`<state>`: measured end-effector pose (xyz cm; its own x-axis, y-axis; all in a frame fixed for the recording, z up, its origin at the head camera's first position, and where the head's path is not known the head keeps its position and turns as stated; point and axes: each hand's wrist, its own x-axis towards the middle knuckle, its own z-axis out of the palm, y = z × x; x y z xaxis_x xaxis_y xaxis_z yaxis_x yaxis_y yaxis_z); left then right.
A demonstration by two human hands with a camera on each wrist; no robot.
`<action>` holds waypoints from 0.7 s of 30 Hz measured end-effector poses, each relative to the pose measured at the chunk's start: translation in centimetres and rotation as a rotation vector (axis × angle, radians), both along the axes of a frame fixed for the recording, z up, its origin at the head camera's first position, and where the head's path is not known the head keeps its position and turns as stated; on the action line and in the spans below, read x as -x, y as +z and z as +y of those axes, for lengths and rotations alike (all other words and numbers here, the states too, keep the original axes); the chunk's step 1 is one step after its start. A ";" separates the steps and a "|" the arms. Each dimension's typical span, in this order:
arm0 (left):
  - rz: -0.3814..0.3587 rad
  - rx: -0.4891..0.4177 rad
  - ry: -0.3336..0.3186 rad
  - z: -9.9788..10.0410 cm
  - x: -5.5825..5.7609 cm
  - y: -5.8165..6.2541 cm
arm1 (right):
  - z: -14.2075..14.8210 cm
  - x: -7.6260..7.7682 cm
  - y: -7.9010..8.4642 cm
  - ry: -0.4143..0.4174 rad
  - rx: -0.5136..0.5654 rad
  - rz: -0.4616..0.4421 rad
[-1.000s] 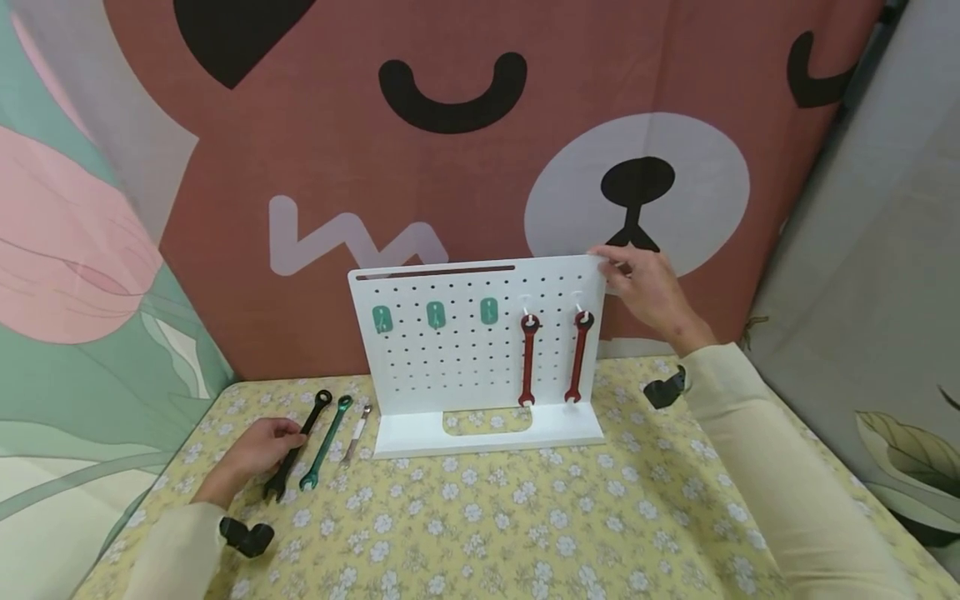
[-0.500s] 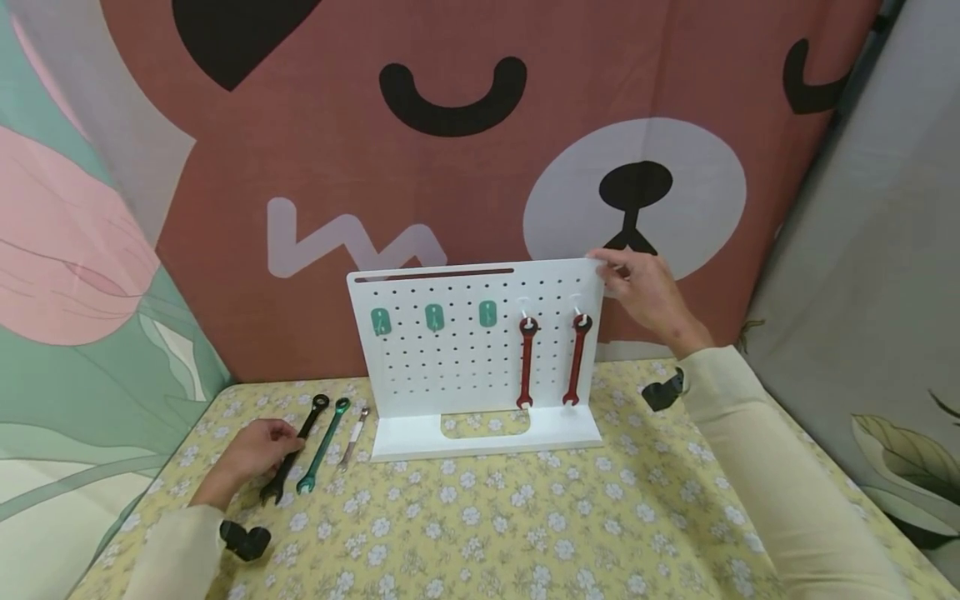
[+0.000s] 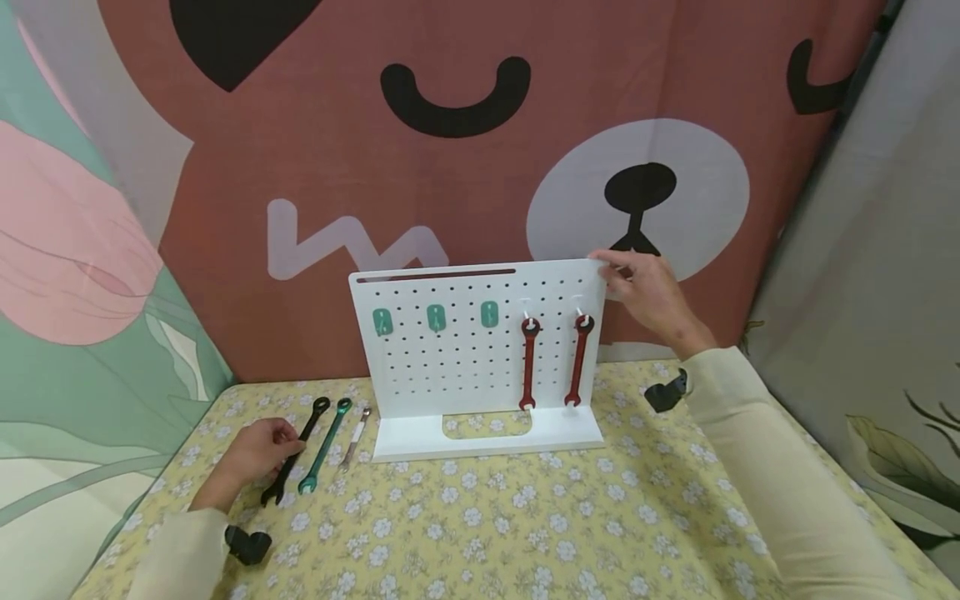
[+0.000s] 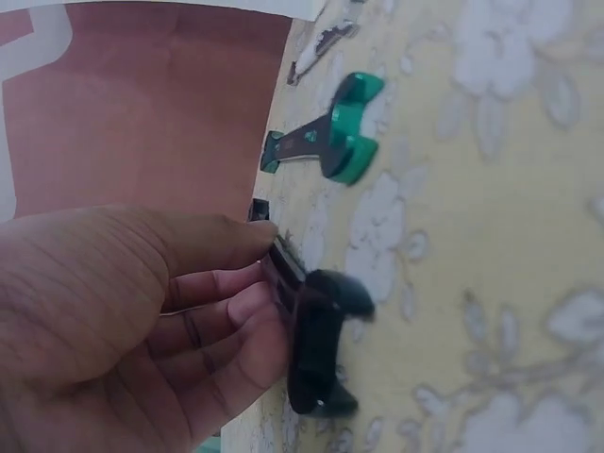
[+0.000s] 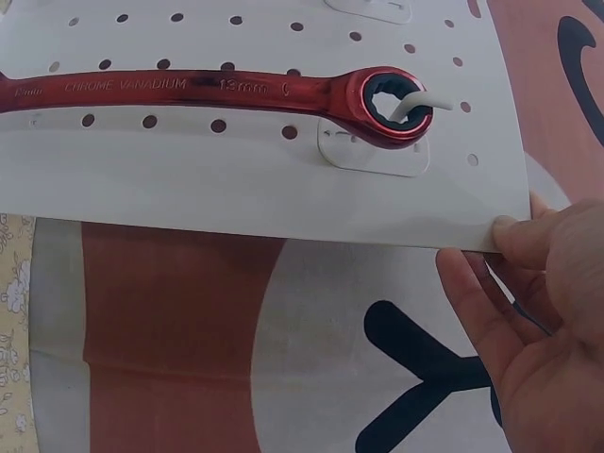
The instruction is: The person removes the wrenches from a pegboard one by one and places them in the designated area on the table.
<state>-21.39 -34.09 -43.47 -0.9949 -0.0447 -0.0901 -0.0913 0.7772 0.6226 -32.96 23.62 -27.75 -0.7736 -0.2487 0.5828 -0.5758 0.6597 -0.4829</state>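
Observation:
My left hand [image 3: 258, 454] pinches the shaft of a black combination wrench [image 3: 288, 462] at the table's left; its open end [image 4: 321, 349] points toward me. Beside it lie a green wrench [image 3: 324, 446] and a small silver wrench [image 3: 356, 439] with a white label. At the upper right corner of a white pegboard [image 3: 450, 350], my right hand [image 3: 651, 293] pinches the edge between thumb and fingers. Two red wrenches [image 3: 528, 362] hang by their ring ends from hooks on the board; the outer red wrench [image 5: 189, 90] reads 13mm in the right wrist view.
Three green hook plates [image 3: 437, 317] sit in a row on the board's left and middle. The board's base [image 3: 570, 427] stands on a yellow floral tablecloth [image 3: 480, 525]. A printed curtain [image 3: 337, 150] with a bear's face hangs behind.
Nearly everything holds still. The view shifts very slightly, and both hands keep their places on the black wrench and the board's corner.

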 end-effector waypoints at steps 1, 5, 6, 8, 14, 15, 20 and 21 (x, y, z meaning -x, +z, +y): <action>0.000 0.003 0.000 0.0 -0.1 0.0 | 0.0 0.0 0.0 0.000 0.002 -0.001; 0.007 0.018 0.004 0.1 -0.3 0.0 | 0.0 0.1 -0.1 0.002 0.006 0.001; 0.011 0.024 0.005 0.1 -0.4 0.0 | 0.0 0.1 -0.2 0.004 0.006 0.002; 0.017 0.038 0.003 0.2 -0.4 0.0 | 0.0 0.1 -0.2 0.005 0.006 0.003; 0.036 0.117 -0.002 0.8 -0.5 0.3 | 0.0 -0.1 -0.2 0.007 0.006 0.006; 0.036 0.129 0.000 0.9 -0.5 0.4 | 0.0 -0.1 -0.2 0.008 0.004 0.005; 0.046 0.164 0.003 1.4 -0.6 0.9 | 0.0 -0.1 -0.1 0.006 0.000 0.011; 0.050 0.163 0.002 1.5 -0.7 0.9 | 0.0 -0.1 -0.1 0.002 -0.003 0.013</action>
